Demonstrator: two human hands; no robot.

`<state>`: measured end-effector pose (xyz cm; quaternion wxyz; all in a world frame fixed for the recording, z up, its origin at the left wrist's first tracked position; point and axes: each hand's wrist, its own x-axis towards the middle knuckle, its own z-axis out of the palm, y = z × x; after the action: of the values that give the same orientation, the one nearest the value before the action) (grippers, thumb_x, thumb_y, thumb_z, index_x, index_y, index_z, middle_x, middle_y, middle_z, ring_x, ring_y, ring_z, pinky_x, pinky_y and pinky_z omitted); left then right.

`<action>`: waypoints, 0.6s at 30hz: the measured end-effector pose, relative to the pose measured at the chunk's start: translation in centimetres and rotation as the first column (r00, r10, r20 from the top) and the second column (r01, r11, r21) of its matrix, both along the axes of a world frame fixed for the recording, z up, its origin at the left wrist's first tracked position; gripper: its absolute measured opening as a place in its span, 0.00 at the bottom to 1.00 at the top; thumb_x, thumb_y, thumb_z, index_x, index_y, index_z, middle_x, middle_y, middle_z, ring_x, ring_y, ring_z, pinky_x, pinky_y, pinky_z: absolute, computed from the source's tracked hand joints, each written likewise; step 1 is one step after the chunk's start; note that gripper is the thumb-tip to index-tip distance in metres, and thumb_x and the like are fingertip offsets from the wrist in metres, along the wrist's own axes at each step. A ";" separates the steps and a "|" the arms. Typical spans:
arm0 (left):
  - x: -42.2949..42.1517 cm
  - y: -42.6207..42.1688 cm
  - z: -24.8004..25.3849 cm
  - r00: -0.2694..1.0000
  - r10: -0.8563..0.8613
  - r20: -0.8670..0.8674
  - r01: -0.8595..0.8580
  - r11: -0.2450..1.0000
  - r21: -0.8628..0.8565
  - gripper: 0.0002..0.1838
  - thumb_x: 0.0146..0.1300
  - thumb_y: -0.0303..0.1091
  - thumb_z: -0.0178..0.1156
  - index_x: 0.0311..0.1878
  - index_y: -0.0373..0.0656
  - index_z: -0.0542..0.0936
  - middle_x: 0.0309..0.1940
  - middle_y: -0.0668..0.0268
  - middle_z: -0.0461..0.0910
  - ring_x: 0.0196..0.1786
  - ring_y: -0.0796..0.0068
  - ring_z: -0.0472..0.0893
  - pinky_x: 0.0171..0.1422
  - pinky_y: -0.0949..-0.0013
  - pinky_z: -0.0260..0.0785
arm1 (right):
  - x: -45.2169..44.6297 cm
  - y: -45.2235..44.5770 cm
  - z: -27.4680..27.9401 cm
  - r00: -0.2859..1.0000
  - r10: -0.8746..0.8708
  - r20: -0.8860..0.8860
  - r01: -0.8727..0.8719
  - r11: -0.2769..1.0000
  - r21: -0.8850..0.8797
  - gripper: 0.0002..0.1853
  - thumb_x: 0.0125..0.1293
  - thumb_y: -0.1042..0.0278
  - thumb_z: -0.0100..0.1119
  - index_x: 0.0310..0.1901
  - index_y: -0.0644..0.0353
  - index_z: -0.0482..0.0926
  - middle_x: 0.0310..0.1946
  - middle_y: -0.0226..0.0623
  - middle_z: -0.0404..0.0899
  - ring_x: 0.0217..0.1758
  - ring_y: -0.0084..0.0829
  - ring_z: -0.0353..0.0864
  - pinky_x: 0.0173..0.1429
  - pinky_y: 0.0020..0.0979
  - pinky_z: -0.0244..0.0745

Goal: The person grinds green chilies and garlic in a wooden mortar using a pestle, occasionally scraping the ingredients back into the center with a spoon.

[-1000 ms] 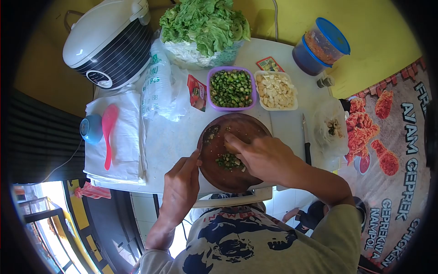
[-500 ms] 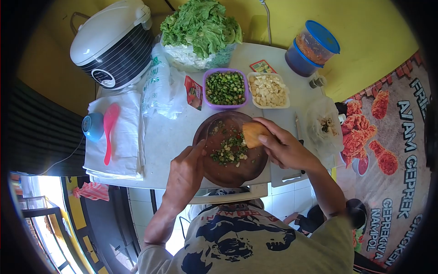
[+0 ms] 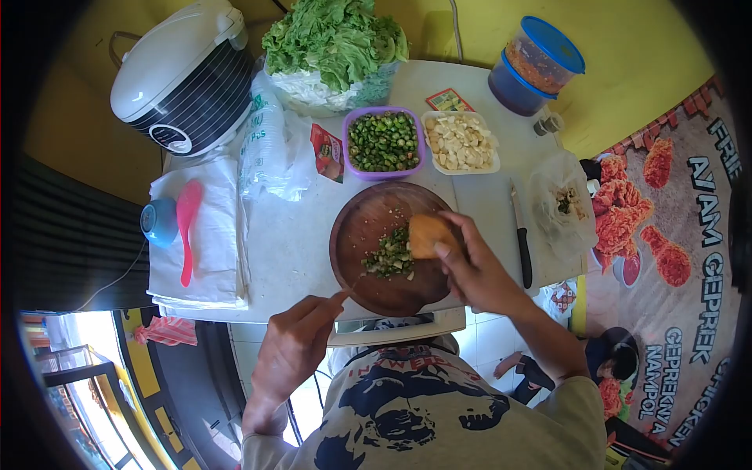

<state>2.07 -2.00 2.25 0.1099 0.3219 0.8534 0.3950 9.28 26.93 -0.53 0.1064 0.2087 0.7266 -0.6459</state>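
A round brown mortar dish (image 3: 352,215) sits at the table's front edge, with crushed green chillies and pale bits (image 3: 389,257) gathered in its middle. My left hand (image 3: 298,337), at its lower left rim, is closed on the handle of a thin metal spoon (image 3: 357,283) whose tip is hard to make out. My right hand (image 3: 478,270) grips an orange-tan block that looks like a wooden pestle (image 3: 429,236), held over the right side of the dish against the chilli heap. Behind stand a purple tub of cut green chillies (image 3: 384,142) and a white tub of peeled garlic (image 3: 460,143).
A black-handled knife (image 3: 524,254) and a plastic bag (image 3: 560,207) lie to the right. Leftward are a pink rice paddle (image 3: 188,227), a blue bowl (image 3: 160,222), and white wrapping sheets (image 3: 223,270). A rice cooker (image 3: 184,78), lettuce (image 3: 337,47) and stacked blue-lidded containers (image 3: 540,66) stand behind.
My left hand has drawn down and left, out of the dish to its rim. The chillies are in a tighter heap. My right hand stays over the right side with the pestle.
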 end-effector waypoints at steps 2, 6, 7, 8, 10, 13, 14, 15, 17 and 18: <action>-0.1 -0.7 -0.1 0.972 -0.234 -0.003 0.234 0.971 -0.052 0.22 0.66 0.16 0.64 0.63 0.37 0.85 0.39 0.53 0.87 0.37 0.54 0.90 0.39 0.57 0.81 | -1.6 3.1 0.4 0.996 0.085 -0.019 -0.084 0.995 0.061 0.31 0.85 0.53 0.54 0.81 0.53 0.59 0.30 0.30 0.74 0.22 0.20 0.73 0.28 0.27 0.70; -0.3 0.5 -1.7 0.946 -0.318 -0.059 0.309 0.943 -0.123 0.24 0.65 0.17 0.67 0.64 0.42 0.85 0.43 0.55 0.89 0.39 0.55 0.90 0.43 0.57 0.84 | -4.8 5.8 0.8 0.956 0.294 0.004 -0.293 0.948 0.124 0.28 0.84 0.55 0.57 0.80 0.48 0.68 0.29 0.26 0.72 0.22 0.16 0.70 0.23 0.24 0.64; -0.5 1.0 -2.2 0.947 -0.314 -0.064 0.305 0.945 -0.120 0.24 0.65 0.17 0.67 0.64 0.42 0.85 0.43 0.55 0.89 0.39 0.55 0.90 0.43 0.57 0.84 | -5.2 5.7 1.0 0.955 0.298 0.002 -0.295 0.947 0.129 0.28 0.84 0.55 0.57 0.80 0.48 0.68 0.29 0.26 0.72 0.22 0.16 0.70 0.23 0.24 0.64; -0.8 1.5 -2.7 0.946 -0.298 -0.131 0.285 0.952 -0.111 0.25 0.64 0.17 0.67 0.65 0.42 0.85 0.43 0.56 0.88 0.40 0.55 0.90 0.43 0.58 0.84 | -5.5 5.5 1.2 0.940 0.339 0.035 -0.341 0.935 0.099 0.28 0.84 0.55 0.57 0.80 0.47 0.67 0.28 0.26 0.72 0.21 0.16 0.69 0.23 0.23 0.63; -1.3 1.9 -3.2 0.942 -0.274 -0.196 0.258 0.961 -0.102 0.26 0.63 0.17 0.67 0.65 0.43 0.85 0.44 0.56 0.88 0.40 0.55 0.90 0.43 0.58 0.85 | -5.8 5.2 1.4 0.920 0.386 0.066 -0.390 0.918 0.065 0.29 0.84 0.54 0.57 0.81 0.46 0.67 0.27 0.25 0.72 0.21 0.16 0.69 0.22 0.23 0.62; -1.6 1.7 -3.1 0.933 -0.261 -0.247 0.238 0.964 -0.119 0.29 0.60 0.16 0.67 0.67 0.44 0.84 0.45 0.57 0.88 0.41 0.55 0.90 0.44 0.59 0.85 | -5.5 6.1 1.7 0.926 0.364 0.099 -0.366 0.931 0.007 0.31 0.83 0.52 0.58 0.81 0.47 0.66 0.29 0.26 0.74 0.22 0.17 0.70 0.26 0.25 0.68; -1.3 1.2 -2.6 0.924 -0.294 -0.246 0.276 0.956 -0.104 0.32 0.56 0.15 0.65 0.67 0.41 0.83 0.45 0.56 0.87 0.42 0.56 0.90 0.45 0.58 0.86 | -5.1 6.6 1.7 0.933 0.349 0.090 -0.352 0.936 0.013 0.31 0.83 0.51 0.58 0.82 0.47 0.66 0.29 0.26 0.73 0.23 0.16 0.70 0.27 0.25 0.68; -1.1 0.7 -2.2 0.913 -0.326 -0.245 0.313 0.946 -0.090 0.35 0.52 0.13 0.62 0.68 0.39 0.82 0.45 0.55 0.86 0.42 0.57 0.90 0.45 0.58 0.86 | -4.9 6.7 1.7 0.939 0.335 0.080 -0.337 0.941 0.019 0.31 0.83 0.51 0.58 0.82 0.47 0.65 0.29 0.27 0.73 0.23 0.15 0.69 0.27 0.24 0.68; -0.6 -0.2 -2.2 0.924 -0.314 -0.218 0.289 0.947 -0.139 0.34 0.54 0.14 0.64 0.68 0.43 0.83 0.45 0.57 0.87 0.42 0.57 0.90 0.45 0.59 0.86 | -3.8 6.0 1.8 0.942 0.325 0.080 -0.330 0.942 0.066 0.31 0.83 0.54 0.58 0.82 0.47 0.65 0.30 0.30 0.75 0.23 0.20 0.73 0.29 0.27 0.71; -0.5 -0.4 -2.3 0.934 -0.302 -0.189 0.268 0.945 -0.187 0.34 0.57 0.16 0.66 0.69 0.46 0.83 0.44 0.58 0.88 0.41 0.58 0.89 0.45 0.59 0.86 | -3.1 5.5 1.8 0.946 0.313 0.081 -0.321 0.940 0.113 0.31 0.82 0.57 0.58 0.82 0.47 0.64 0.30 0.34 0.77 0.23 0.24 0.76 0.30 0.29 0.74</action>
<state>1.61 -2.40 -0.01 0.0983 0.4735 0.8331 0.2686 6.20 32.48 1.23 0.2182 0.1152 0.7860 -0.5668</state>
